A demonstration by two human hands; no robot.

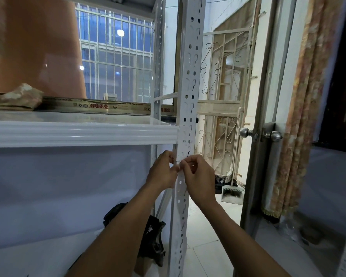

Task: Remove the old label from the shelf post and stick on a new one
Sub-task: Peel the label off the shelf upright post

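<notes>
Bottom of the frame, both forearms are reaching up and in toward the middle. The left hand [162,171] and right hand [198,176] are meeting on the white slotted shelf post [181,206], just under the shelf beam [78,132].

The right hand's thumb and forefinger are pinching at what looks like the bottom edge of the label [183,150], a whiter strip lying on the front of the post right above the fingers. The left hand's fingers are curling in at the post's left edge. Honestly can't tell if it's gripping the label or just the metal.

Progress-wise, I'm guessing this is either an old label starting to peel or a new one being smoothed down; can't say which. No spare label is showing anywhere, so treat most of the job as still open.

The label's long axis is running straight up and down along the post, with its face pointing at the camera.

Further back, a black bag [152,236] is sitting on the floor, a dustpan [232,193] is leaning by the door, and a barred window [116,56] is filling the upper left.
</notes>
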